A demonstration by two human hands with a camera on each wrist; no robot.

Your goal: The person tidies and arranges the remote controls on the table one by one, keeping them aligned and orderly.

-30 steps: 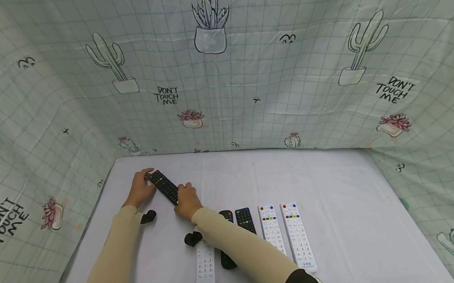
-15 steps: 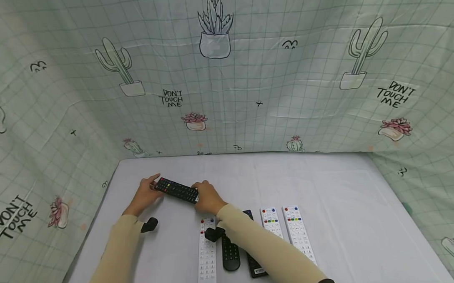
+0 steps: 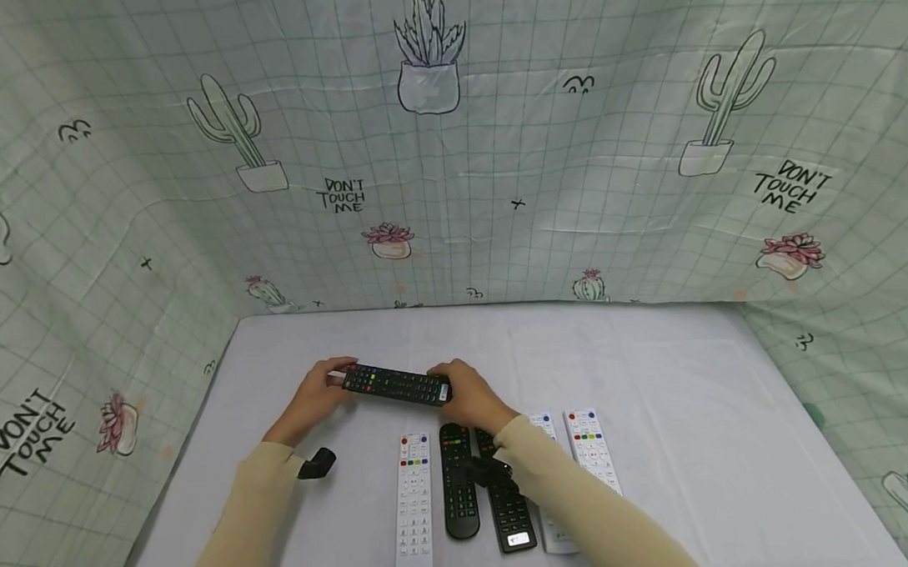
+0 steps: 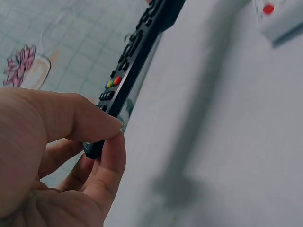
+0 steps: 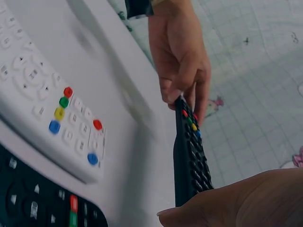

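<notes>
Left hand (image 3: pixel 317 395): forearm extended forward, thumb and fingers pinching one end of a held bar. Right hand (image 3: pixel 471 394): forearm angled in from the right, fingers curled over the opposite end. Both sleeved.

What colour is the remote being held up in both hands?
Black, with small coloured buttons; the remote shows best in the head view, held by the left hand and right hand.

We saw 2 bare hands, the left hand (image 3: pixel 318 393) and the right hand (image 3: pixel 474 398), each coming out of a long, close-fitting beige sleeve (image 3: pixel 254 510) that ended at the wrist. A small black camera unit (image 3: pixel 317 463) was strapped under each wrist. On the right arm, a darker black garment edge showed at the picture's bottom border.
</notes>
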